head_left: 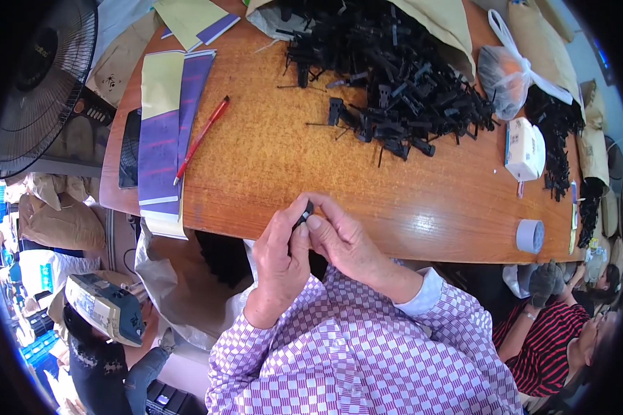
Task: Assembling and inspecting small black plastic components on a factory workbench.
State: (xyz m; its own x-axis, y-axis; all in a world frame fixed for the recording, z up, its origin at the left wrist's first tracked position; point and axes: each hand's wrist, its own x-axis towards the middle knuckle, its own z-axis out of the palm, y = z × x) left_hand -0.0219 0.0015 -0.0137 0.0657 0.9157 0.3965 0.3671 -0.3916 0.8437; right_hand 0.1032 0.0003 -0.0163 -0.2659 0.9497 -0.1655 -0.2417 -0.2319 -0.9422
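Note:
A small black part (302,217), with a light spot on it, is pinched between my two hands just over the table's near edge. My left hand (281,249) grips it from the left, thumb and fingers pressed together. From the other side my right hand (344,238) has its thumb and fingertips closed on the same part. Its exact kind cannot be made out, as the fingers cover most of it. Beyond the hands lies a large heap of black plastic parts (401,90), some with thin rods, spilling from a brown paper sack (441,24).
On the wooden table (256,159), a red pen (202,138) lies by purple-and-yellow paper sheets (160,131) and a dark phone (129,149). To the right are a white box (525,149), a tape roll (530,236) and a tied plastic bag (503,79). An open sack (180,283) stands below; other people sit nearby.

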